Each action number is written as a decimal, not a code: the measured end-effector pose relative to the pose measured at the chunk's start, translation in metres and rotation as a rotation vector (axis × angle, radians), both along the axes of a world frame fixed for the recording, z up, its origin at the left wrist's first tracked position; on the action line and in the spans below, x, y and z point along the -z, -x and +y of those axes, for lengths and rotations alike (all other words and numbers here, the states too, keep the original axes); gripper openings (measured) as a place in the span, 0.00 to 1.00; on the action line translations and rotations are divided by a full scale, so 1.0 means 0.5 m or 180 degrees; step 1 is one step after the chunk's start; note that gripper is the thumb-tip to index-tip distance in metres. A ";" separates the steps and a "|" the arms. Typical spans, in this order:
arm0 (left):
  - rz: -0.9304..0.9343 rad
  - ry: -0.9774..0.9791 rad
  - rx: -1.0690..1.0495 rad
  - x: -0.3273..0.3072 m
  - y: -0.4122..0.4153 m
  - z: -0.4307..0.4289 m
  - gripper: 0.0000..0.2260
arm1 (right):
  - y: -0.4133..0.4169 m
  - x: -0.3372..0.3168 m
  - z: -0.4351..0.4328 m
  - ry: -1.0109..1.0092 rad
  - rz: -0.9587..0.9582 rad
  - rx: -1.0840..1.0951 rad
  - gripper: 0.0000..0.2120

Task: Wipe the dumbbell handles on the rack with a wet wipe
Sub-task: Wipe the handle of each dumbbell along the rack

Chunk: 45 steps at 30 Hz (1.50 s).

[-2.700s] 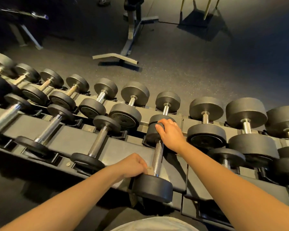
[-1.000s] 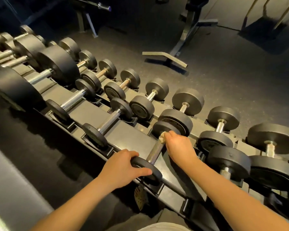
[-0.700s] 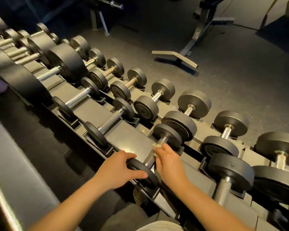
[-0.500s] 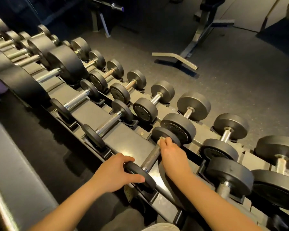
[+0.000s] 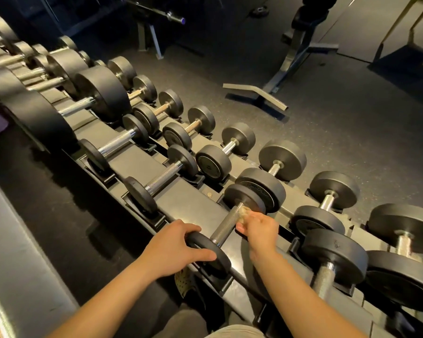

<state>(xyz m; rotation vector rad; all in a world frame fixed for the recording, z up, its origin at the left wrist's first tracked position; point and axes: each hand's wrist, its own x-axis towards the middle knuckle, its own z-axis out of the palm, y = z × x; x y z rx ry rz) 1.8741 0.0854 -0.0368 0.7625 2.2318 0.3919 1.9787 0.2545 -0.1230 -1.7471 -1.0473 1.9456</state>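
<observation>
The left grip (image 5: 174, 247) curls over the near plate (image 5: 214, 256) of a front-row dumbbell. I judge it stops the bar rolling in its cradle. The right grip (image 5: 260, 228) pinches the wipe (image 5: 244, 212) against the knurled handle (image 5: 224, 226), at its far end, just short of the far plate (image 5: 244, 196). The rack (image 5: 177, 198) is dark sloped steel in two rows. Beyond it lie a speckled rubber floor (image 5: 340, 142) and a bench frame (image 5: 257, 93).

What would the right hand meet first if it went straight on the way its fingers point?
Most likely the dumbbell's far head: the right hand pinches the wet wipe at the handle just short of it, though depth is unclear.
</observation>
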 end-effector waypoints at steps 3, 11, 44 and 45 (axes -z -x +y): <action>0.0031 0.0005 -0.0033 0.004 -0.005 -0.004 0.42 | 0.042 0.002 -0.005 0.0956 0.0317 0.0920 0.06; -0.0038 -0.0074 -0.0155 0.016 -0.011 -0.014 0.49 | -0.017 0.004 -0.022 -0.0590 -0.0205 -0.0995 0.14; 0.0276 -0.0406 -0.0378 0.024 -0.066 -0.012 0.34 | 0.118 -0.056 0.042 -0.1464 0.0081 -0.6431 0.11; 0.0277 -0.0386 -0.0366 0.023 -0.065 -0.011 0.35 | 0.098 -0.056 0.048 -0.1677 0.0187 -0.6263 0.12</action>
